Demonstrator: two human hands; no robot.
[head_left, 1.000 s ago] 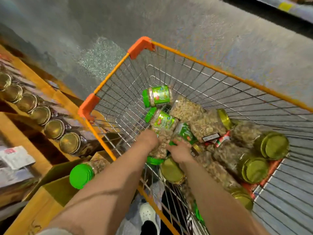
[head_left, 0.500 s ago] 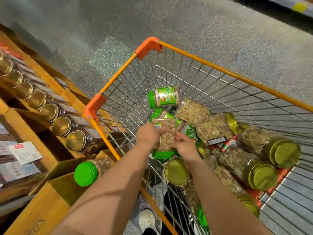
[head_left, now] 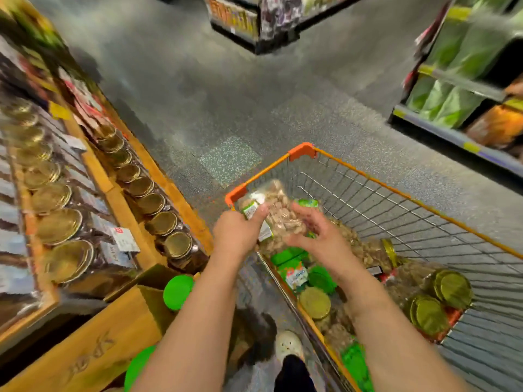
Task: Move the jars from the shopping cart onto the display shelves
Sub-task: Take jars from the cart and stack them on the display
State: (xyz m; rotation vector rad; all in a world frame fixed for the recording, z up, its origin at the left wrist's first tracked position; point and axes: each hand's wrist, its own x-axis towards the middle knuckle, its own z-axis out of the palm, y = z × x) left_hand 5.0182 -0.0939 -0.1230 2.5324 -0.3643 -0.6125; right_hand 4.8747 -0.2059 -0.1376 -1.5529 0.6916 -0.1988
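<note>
My left hand (head_left: 236, 233) grips a clear jar of nuts (head_left: 278, 210), held tilted above the near-left corner of the orange-rimmed wire shopping cart (head_left: 368, 179). My right hand (head_left: 319, 236) lies against the jar's right side with its fingers spread. Below them, the cart holds several more nut jars on their sides, some with gold lids (head_left: 452, 287) and some with green lids (head_left: 321, 280). The wooden display shelves (head_left: 124, 199) stand to the left. They carry rows of gold-lidded jars (head_left: 161, 223), and a green-lidded jar (head_left: 178, 292) lies on a lower level.
A second green lid (head_left: 138, 366) shows at the bottom left beside my arm. My white shoe (head_left: 288, 345) is on the grey floor between the shelves and the cart. Store racks stand at the far right (head_left: 452, 89) and at the top (head_left: 254, 21).
Both hands have lifted the nut jar out of the pile and up over the cart's left rim. My head has risen, so the aisle and far racks show.
</note>
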